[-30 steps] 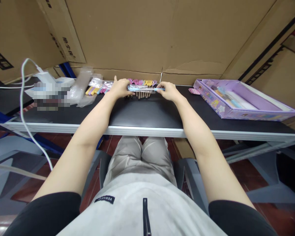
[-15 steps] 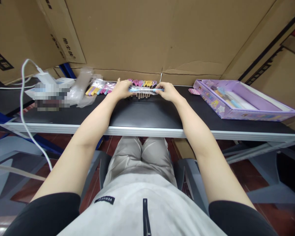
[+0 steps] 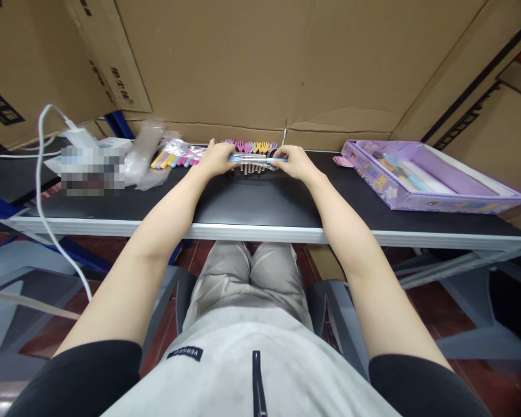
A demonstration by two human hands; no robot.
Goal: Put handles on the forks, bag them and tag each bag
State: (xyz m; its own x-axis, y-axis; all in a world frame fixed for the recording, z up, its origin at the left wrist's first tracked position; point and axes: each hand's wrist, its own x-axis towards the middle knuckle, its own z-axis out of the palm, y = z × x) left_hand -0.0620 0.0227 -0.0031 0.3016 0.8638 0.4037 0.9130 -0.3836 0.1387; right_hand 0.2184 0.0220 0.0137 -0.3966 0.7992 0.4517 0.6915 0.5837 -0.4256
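1. The left hand [image 3: 217,157] pinches the left end of a thin blue piece in a clear wrapper [image 3: 252,158].
2. The right hand [image 3: 293,161] pinches the right end of the same wrapper.
3. The wrapper is held level just above the far middle of the black table [image 3: 252,202].
4. Right behind and under it lies a row of little forks [image 3: 252,147] in pink, purple and yellow.
5. To the left of the left hand lie more colored pieces in clear bags [image 3: 176,155].
6. Farther left sit crinkly empty bags [image 3: 144,152] and a white device [image 3: 89,146] with a white cord [image 3: 41,191].
7. Far right on the table sits an open purple box [image 3: 421,179].
8. Big cardboard sheets [image 3: 264,63] stand close behind everything.
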